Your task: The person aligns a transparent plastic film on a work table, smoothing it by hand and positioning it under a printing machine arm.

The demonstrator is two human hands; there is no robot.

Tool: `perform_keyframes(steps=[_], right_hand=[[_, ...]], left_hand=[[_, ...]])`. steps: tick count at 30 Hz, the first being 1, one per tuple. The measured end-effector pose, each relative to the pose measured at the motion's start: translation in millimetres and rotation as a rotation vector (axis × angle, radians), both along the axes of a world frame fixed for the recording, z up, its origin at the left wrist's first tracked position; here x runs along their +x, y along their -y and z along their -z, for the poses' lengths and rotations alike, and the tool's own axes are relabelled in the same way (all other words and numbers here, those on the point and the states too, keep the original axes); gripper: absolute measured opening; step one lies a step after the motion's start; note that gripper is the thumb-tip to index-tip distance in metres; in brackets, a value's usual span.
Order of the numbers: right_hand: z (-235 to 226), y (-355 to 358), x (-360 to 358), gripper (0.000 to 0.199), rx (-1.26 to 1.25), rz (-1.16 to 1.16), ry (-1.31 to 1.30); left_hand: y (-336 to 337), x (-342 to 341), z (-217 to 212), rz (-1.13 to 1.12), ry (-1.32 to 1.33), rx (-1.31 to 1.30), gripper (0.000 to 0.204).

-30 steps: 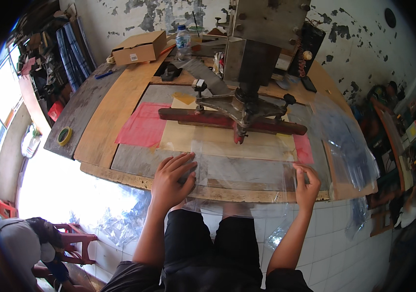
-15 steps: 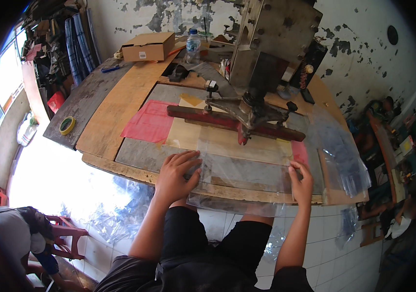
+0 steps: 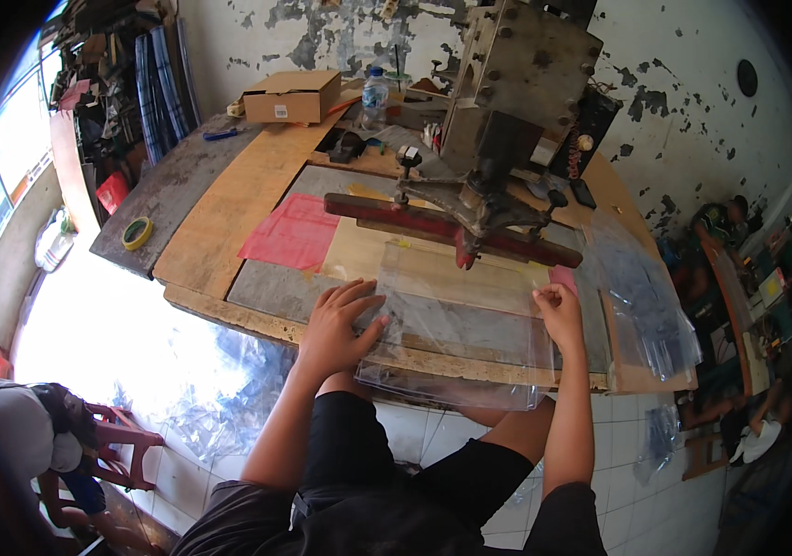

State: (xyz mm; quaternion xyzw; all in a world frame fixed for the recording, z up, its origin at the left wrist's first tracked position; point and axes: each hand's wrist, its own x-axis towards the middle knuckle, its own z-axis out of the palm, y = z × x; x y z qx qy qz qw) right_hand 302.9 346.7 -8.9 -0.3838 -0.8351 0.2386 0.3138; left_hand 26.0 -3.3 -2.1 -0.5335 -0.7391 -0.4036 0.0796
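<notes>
A: Which step do you make this?

B: Squaring up, I'd judge. I have the clear plastic sheet (image 3: 465,326) laid across the worktable (image 3: 257,324), its far part over the beige board (image 3: 349,250), near the red bar (image 3: 386,212) of the press. Its near end hangs past the table's front edge. Where the far edge stops, I can't tell; it's too see-through.

A: What does the next move call for?

B: Even tension, to my mind. I'd want the sheet flat and straight to the bar, fingers well clear of it. A light film like this could crease or skew if only one side is drawn.

A: And the hands?

B: My left hand (image 3: 345,322) lies palm down at the sheet's left side, fingers spread and pointing up and to the right, thumb apart from them. It's resting, not gripping. My right hand (image 3: 555,313) is raised a little at the opposite side, wrist bent inward, thumb and forefinger pinching the sheet's right edge, as far as I can make out. Both forearms reach forward from my lap, either side of the overhang.
</notes>
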Motion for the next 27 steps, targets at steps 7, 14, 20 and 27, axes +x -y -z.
perform_keyframes(steps=[7, 14, 20, 27], right_hand=[[-20, 30, 5, 0.029, -0.408, -0.097, -0.424], [-16, 60, 21, 0.035, -0.458, -0.049, -0.672], [1, 79, 43, 0.042, -0.419, -0.182, -0.714], [-7, 92, 26, 0.045, -0.373, -0.192, -0.835]], left_hand=[[6, -5, -3, 0.088, 0.269, 0.026, 0.038], [12, -9, -7, 0.215, 0.661, 0.059, 0.041], [6, -3, -7, 0.015, 0.505, 0.136, 0.050], [6, -11, 11, 0.052, 0.315, 0.029, 0.047]])
